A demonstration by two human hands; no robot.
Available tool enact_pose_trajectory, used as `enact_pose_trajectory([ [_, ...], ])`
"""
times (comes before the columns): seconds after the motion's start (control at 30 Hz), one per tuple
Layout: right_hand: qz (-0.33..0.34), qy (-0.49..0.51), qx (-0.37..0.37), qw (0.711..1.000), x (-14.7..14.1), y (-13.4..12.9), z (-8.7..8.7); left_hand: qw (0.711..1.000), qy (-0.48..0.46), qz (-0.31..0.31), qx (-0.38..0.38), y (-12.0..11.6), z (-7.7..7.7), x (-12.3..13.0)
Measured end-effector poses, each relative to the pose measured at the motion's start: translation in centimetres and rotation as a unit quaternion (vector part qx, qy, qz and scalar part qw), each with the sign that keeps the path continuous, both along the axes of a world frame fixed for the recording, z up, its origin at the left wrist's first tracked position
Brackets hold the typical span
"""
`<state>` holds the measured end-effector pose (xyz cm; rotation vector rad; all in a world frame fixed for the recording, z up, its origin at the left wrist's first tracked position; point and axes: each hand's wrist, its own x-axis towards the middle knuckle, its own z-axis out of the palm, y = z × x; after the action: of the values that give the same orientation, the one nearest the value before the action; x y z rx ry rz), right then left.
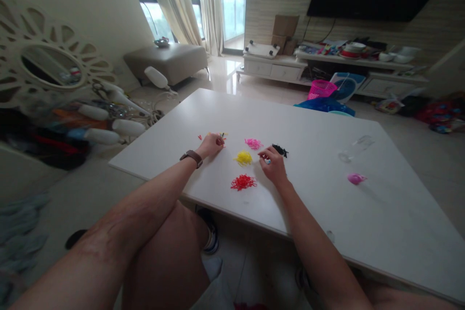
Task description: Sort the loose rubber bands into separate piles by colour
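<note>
My left hand (211, 146) is closed in a pinch at the table's left part, over a small scatter of mixed-colour rubber bands (223, 134). Whatever its fingertips hold is too small to make out. My right hand (273, 163) curls with thumb and fingers drawn together, beside a pile of black rubber bands (280, 150). A bit of blue shows among its fingers; I cannot tell if it is held. Between the hands lie piles of pink bands (253, 144), yellow bands (243, 158) and, nearest me, red bands (243, 182).
The white table (312, 208) carries a clear plastic container (356, 149) on its right side, with a pink bundle (356, 178) nearer me. Beyond the far edge stand a pink basket (322, 89) and a TV cabinet (276, 69). A white lamp (129, 127) lies off the left edge.
</note>
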<state>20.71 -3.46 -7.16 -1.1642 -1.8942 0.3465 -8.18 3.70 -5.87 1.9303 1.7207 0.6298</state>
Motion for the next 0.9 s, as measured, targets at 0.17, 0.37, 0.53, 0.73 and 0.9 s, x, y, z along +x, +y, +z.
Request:
enact_pose_trajectory([
  [0.17, 0.003, -0.003, -0.005, 1.0, -0.1, 0.0, -0.1, 0.999, 0.025, -0.021, 0.003, -0.1, 0.5, 0.1],
  [0.37, 0.011, 0.005, -0.004, 1.0, -0.2, -0.1, -0.1, 0.997, -0.048, -0.054, -0.005, -0.6, 1.9, 0.9],
  [0.53, 0.017, 0.001, -0.01, 1.0, -0.6, -0.3, 0.0, 0.989, -0.108, -0.096, -0.023, -1.4, 3.2, 2.2],
  [0.73, 0.055, 0.034, 0.012, 0.998, -1.4, -0.9, 0.5, 0.959, -0.181, -0.211, -0.056, -3.4, 5.0, 5.1],
  [0.9, 0.102, 0.049, 0.024, 0.993, -1.8, -1.1, 0.7, 0.95, -0.163, -0.262, -0.037, -4.6, 5.9, 7.1],
])
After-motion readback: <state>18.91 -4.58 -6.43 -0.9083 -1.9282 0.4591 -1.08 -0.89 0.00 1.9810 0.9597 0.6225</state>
